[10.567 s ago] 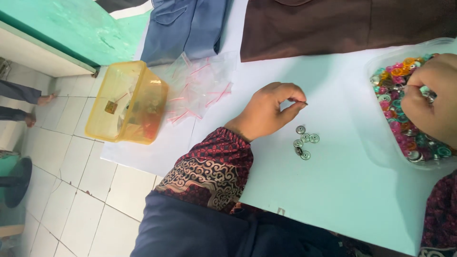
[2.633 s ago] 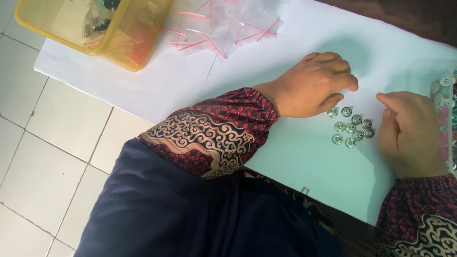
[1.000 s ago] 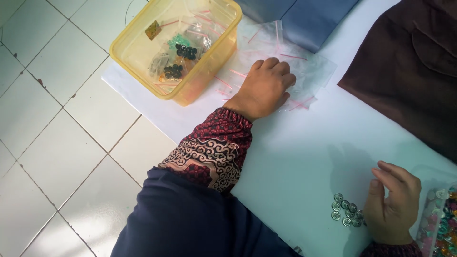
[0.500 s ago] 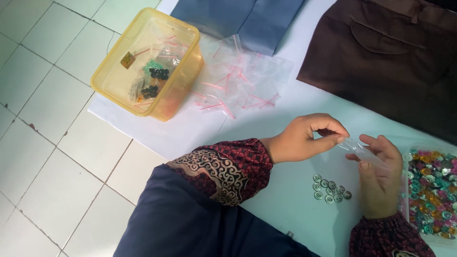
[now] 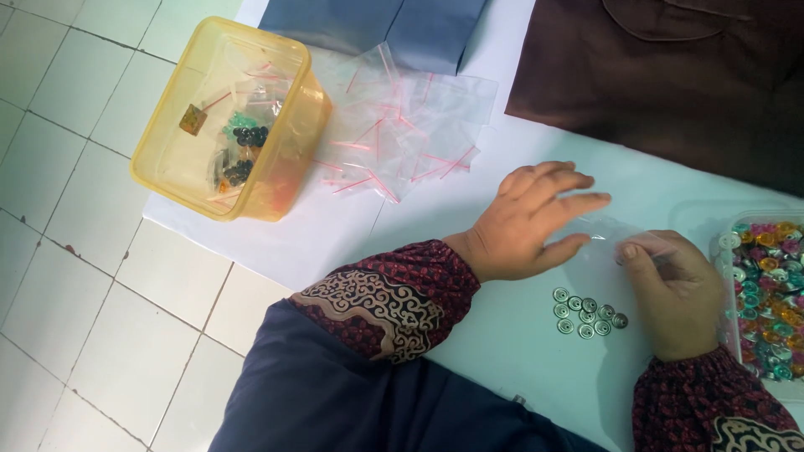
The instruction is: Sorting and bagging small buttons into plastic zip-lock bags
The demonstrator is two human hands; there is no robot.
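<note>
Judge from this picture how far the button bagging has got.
Done: filled bags lie in the yellow tub. In hand: left hand and right hand hold one clear bag above the silver buttons. Left: empty bags and the tray of coloured buttons.

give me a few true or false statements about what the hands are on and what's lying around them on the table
1. Both hands hold a small clear bag between them. True: the left hand and right hand touch the clear bag.
2. The silver buttons sit inside the yellow tub. False: the silver buttons lie loose on the table, below the bag; the yellow tub is far to the left.
3. A heap of empty clear bags lies beside the yellow tub. True: the heap is just right of it.
4. The tray of coloured buttons is by the left hand. False: the tray is at the right edge, by the right hand.
</note>
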